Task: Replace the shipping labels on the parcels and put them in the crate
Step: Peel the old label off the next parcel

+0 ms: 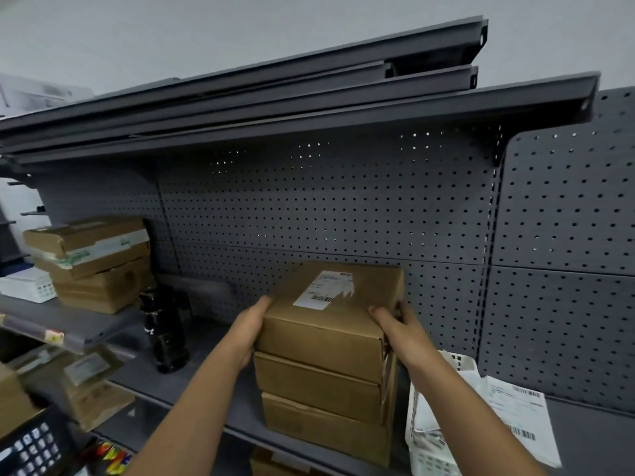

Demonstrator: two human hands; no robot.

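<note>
Both hands grip the top box (330, 321) of a three-box stack (319, 389) at lower centre. The left hand (249, 326) clasps its left side, the right hand (395, 326) its right edge. A torn label (324, 291) sits on its lid. The white crate (429, 455) stands just right of the stack on the shelf (206, 352), printed sheets (515, 417) lying over it.

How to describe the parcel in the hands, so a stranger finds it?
On the grey shelf stands a stack of three brown boxes. It is the top box, between the left hand and the right hand; only it shows a torn white label.
</note>
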